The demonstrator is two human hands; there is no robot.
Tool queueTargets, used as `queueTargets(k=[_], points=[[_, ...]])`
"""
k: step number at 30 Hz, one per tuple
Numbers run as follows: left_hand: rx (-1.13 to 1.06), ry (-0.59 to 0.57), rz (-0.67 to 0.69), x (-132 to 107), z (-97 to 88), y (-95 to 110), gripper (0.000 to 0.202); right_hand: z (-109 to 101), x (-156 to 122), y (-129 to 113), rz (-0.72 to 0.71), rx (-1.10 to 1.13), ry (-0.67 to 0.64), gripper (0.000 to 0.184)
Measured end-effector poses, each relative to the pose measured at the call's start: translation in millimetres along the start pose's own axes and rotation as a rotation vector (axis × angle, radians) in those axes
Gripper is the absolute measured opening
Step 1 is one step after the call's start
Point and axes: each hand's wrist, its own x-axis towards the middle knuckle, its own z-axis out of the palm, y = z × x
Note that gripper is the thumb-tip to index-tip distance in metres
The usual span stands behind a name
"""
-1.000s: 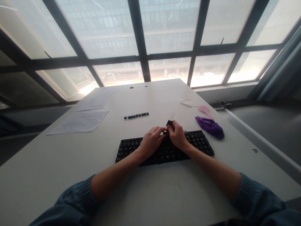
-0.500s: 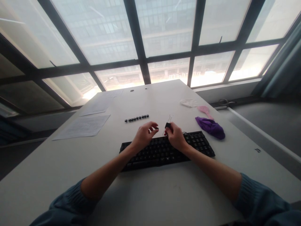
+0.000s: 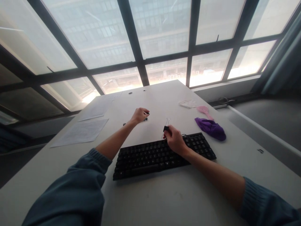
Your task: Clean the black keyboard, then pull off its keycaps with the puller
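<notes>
My left hand (image 3: 140, 115) reaches past the keyboard, with thumb and fingers pinched on a small black keycap (image 3: 147, 113). Just below those fingertips, one end of the row of loose black keycaps (image 3: 146, 119) shows; the hand and forearm hide most of the row, and its other end peeks out left of the forearm. A black binder clip (image 3: 166, 128) with wire handles is gripped in my right hand (image 3: 173, 138), over the back edge of the black keyboard (image 3: 145, 157). The keyboard lies slightly angled on the white table (image 3: 178, 194).
Sheets of paper (image 3: 81, 133) lie on the left side. To the right are a purple cloth pouch (image 3: 210, 128), a pink hairbrush (image 3: 203, 110) and a thin whitish item (image 3: 188, 104). A small dark mark (image 3: 260, 151) shows near the right edge. Windows stand beyond the table.
My left hand has moved from above the keyboard, forward and left to the keycap row, carrying a keycap. My right hand still holds the binder clip in about the same place.
</notes>
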Motion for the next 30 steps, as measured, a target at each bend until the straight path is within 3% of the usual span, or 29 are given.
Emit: queueTargets(k=[9, 30], points=[[0.129, -0.121, 0.064, 14.9, 18.9, -20.4, 0.042, -0.4, -0.3, -0.7, -0.014, 0.005, -0.014, 0.012], [0.168, -0.192, 0.019, 18.9, 21.8, -32.4, 0.05, 0.0, 0.4, 0.3, -0.031, 0.014, -0.021, 0.012]])
